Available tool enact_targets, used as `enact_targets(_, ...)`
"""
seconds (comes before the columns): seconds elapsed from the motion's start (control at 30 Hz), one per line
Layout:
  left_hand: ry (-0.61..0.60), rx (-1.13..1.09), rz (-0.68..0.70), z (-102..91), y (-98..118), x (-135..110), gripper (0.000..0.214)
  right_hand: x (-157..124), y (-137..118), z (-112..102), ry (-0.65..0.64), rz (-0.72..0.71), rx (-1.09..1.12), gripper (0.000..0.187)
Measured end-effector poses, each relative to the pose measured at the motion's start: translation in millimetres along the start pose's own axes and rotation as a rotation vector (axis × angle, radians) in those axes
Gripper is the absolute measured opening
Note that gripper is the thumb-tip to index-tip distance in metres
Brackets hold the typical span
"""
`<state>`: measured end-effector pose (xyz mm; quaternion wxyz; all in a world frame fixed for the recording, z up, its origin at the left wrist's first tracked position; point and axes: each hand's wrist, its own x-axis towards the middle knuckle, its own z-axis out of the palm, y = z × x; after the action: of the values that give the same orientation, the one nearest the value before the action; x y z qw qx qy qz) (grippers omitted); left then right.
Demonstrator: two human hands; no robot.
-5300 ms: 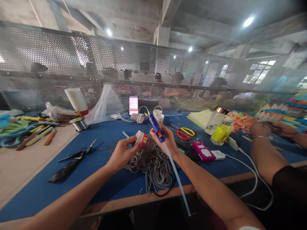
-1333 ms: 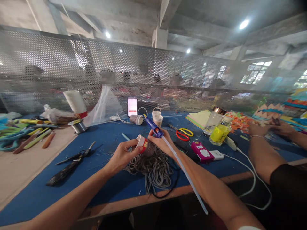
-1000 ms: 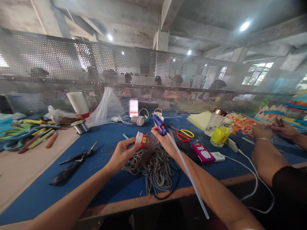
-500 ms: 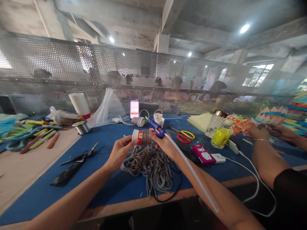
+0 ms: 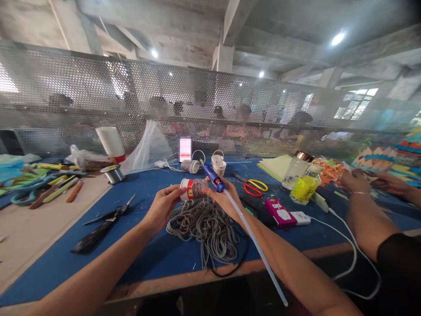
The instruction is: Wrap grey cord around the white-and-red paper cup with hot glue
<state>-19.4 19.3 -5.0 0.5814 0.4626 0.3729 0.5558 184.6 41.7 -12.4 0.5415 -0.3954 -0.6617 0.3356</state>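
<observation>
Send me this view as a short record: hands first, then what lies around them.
Left hand: holds a paper cup sideways, near its white rim
Right hand: holds a blue glue gun
Glue stick: sticks out of the gun's back
Cup surface: red band, then brownish-grey cord wound around it
Below hands: loose cord pile on the blue table
Left: black-handled scissors
Right: red-and-yellow scissors
Back: lit phone
Far right: another person's hands

LH (image 5: 160, 205) nr RH (image 5: 223, 202), both curled.
</observation>
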Motion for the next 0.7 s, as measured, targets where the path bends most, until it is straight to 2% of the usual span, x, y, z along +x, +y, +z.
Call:
enact_targets(0.1, 0.049, 0.027, 0.07, 0.2, 0, 1, 0.022, 2, 1, -1, 0.132, -0.095, -0.098, 0.039)
enact_targets(0.17, 0.083, 0.058, 0.122, -0.9, -2, 3, 0.024, 2, -1, -1, 0.147, -0.094, -0.103, 0.032)
enact_targets(0.23, 0.135, 0.11, 0.171, -3.2, -3, 5, 0.026, 0, -5, 0, 0.092, -0.048, -0.036, 0.029)
enact_targets(0.37, 0.224, 0.258, 0.292, -6.6, -3, 5, 0.029, -8, -14, 4, -0.048, 0.056, 0.089, 0.034)
enact_targets(0.43, 0.207, 0.314, 0.331, -5.2, -2, 3, 0.029, -9, -15, 5, -0.053, 0.04, 0.074, 0.034)
enact_targets(0.5, 0.174, 0.35, 0.338, -1.9, 0, -1, 0.03, -8, -13, 5, 0.006, -0.024, 0.035, 0.032)
enact_targets(0.6, 0.137, 0.381, 0.318, 3.2, 1, -5, 0.032, -5, -9, 2, 0.09, -0.13, -0.054, 0.027)
enact_targets(0.7, 0.084, 0.384, 0.276, 5.3, -1, -7, 0.032, -5, -8, -1, 0.096, -0.21, -0.143, 0.021)
